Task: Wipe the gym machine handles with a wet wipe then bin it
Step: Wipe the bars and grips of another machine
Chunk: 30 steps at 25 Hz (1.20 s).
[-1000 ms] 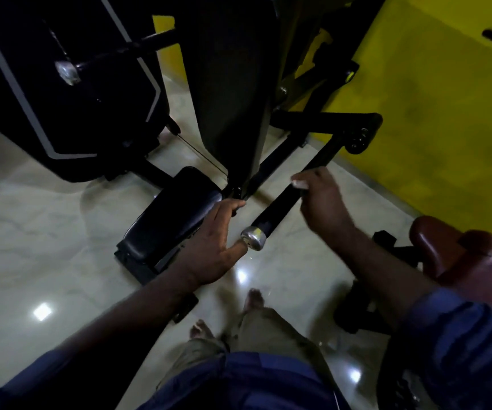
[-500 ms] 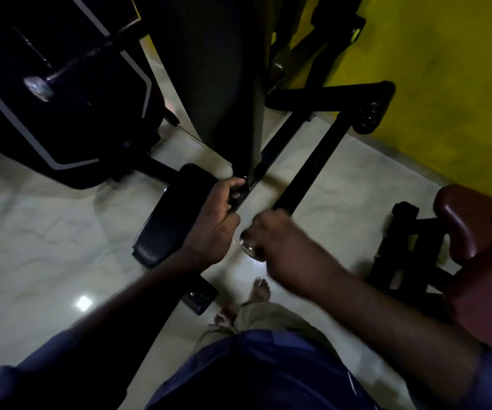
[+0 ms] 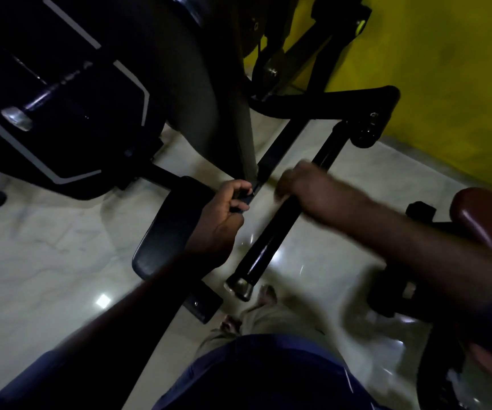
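Observation:
A black machine handle (image 3: 271, 241) with a silver end cap (image 3: 240, 287) slants from the lower middle up toward the yellow wall. My right hand (image 3: 304, 184) is wrapped round the handle's middle, blurred by motion; a pale bit that may be the wet wipe (image 3: 280, 198) shows under its fingers. My left hand (image 3: 224, 214) grips a black part of the machine frame (image 3: 242, 202) beside the seat pad. A second handle with a silver cap (image 3: 17, 118) sticks out at the upper left.
A black seat pad (image 3: 165, 232) lies left of my left hand on the pale marble floor (image 3: 46, 247). The dark back pad (image 3: 197, 84) rises above it. A brown padded bench (image 3: 487, 217) is at the right, a yellow wall (image 3: 446, 84) behind. My bare feet (image 3: 265, 294) are below the handle.
My right hand slid from the handle's capped end up to its middle, uncovering the cap. The left hand keeps its grip on the frame. The camera tilted a little.

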### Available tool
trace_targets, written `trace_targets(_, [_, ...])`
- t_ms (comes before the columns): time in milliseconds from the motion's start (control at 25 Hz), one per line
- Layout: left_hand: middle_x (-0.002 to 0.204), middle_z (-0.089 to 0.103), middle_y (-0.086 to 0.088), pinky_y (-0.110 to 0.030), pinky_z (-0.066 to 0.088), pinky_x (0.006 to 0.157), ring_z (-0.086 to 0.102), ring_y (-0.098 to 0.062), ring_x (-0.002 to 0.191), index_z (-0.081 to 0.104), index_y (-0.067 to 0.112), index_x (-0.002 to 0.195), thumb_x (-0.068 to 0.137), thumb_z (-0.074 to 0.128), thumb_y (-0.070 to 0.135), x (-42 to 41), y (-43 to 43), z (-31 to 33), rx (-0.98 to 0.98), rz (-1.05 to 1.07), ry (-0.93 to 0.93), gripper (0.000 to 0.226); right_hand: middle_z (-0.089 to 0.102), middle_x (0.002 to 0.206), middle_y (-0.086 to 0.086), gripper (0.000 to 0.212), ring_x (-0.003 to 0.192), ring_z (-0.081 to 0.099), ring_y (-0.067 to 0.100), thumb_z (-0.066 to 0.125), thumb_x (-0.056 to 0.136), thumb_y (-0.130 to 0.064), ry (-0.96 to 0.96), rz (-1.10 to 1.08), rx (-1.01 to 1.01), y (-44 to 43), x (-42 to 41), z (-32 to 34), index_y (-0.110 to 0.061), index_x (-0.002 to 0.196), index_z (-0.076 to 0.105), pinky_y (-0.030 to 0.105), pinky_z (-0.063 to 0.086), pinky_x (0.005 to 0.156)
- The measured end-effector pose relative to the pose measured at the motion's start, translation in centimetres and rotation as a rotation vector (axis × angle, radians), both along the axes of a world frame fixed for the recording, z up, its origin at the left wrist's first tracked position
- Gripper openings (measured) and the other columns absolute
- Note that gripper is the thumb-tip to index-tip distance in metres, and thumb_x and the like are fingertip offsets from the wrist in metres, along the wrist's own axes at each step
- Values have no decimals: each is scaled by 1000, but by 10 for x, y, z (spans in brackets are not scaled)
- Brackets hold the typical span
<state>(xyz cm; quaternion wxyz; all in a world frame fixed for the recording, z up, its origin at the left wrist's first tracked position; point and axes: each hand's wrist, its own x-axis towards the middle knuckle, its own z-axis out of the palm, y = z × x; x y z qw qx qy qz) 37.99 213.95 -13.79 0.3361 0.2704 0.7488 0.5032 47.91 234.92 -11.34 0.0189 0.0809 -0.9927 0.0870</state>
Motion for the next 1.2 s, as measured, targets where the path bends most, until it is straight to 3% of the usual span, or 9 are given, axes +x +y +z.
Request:
trace_targets(160, [119, 69, 14, -23, 51, 73, 67, -9, 98, 59, 49, 119, 76, 50, 9, 1, 26, 0, -1, -59, 10, 59, 71, 107, 12, 30, 101, 61, 39, 50, 77, -13, -45, -538, -39, 114, -10, -9, -27, 95, 71, 40, 45, 89])
trace_targets(280, [114, 69, 18, -35, 57, 83, 67, -11, 95, 61, 43, 125, 81, 56, 11, 6, 36, 5, 36, -122, 46, 54, 66, 103, 8, 38, 97, 58, 32, 45, 78, -5, 15, -292, -193, 23, 20, -13, -17, 102, 71, 36, 42, 83])
trace_targets(400, [103, 67, 20, -15, 54, 75, 67, -2, 89, 64, 23, 130, 91, 67, 12, 6, 39, 10, -8, -235, 165, 41, 66, 108, 14, 43, 97, 55, 31, 52, 78, 9, 69, -69, -161, 20, 36, -18, -9, 112, 71, 38, 44, 79])
trace_targets(560, [119, 61, 27, -12, 54, 85, 70, -8, 95, 71, 21, 127, 89, 78, 17, 6, 56, 17, -32, -356, 376, 39, 71, 113, 13, 41, 109, 65, 36, 51, 83, 11, 383, -658, -324, 102, 23, -34, -10, 109, 75, 39, 49, 97])
trace_targets(720, [125, 69, 9, 0, 46, 84, 68, -4, 95, 75, 15, 122, 85, 83, 16, 3, 70, 21, -123, -420, 497, 38, 74, 103, 2, 12, 97, 68, 13, 72, 92, -4, 510, -1028, -791, -17, 56, -52, -10, 101, 77, 14, 47, 89])
trace_targets(880, [121, 73, 1, 4, 40, 83, 69, -5, 90, 78, 13, 113, 78, 88, 15, 0, 77, 25, -150, -464, 602, 37, 74, 84, 2, 4, 78, 67, 15, 67, 96, -3, 509, -1327, -1859, -65, 54, -55, -5, 94, 71, 26, 55, 76])
trace_targets(960, [116, 74, 1, -3, 48, 82, 72, -12, 85, 80, 10, 108, 75, 90, 12, -3, 80, 26, -138, -452, 552, 35, 77, 100, 1, 11, 90, 70, 13, 60, 101, -6, 520, -1348, -2201, -15, 32, -67, -5, 109, 67, 27, 55, 87])
trace_targets(1040, [113, 73, 1, -15, 56, 82, 73, -15, 84, 80, 9, 106, 74, 90, 10, -5, 82, 26, -120, -467, 509, 33, 69, 118, 14, 21, 96, 69, 20, 56, 103, -6, 633, -1388, -2297, 33, 8, -70, -1, 124, 59, 36, 53, 97])
trace_targets(1200, [108, 72, 2, -13, 55, 80, 71, -12, 85, 80, 7, 104, 74, 90, 11, -12, 81, 24, -73, -502, 466, 31, 64, 97, 17, 18, 67, 63, 13, 46, 104, 2, 649, -1256, -2195, -14, 11, -63, 4, 120, 54, 21, 54, 62])
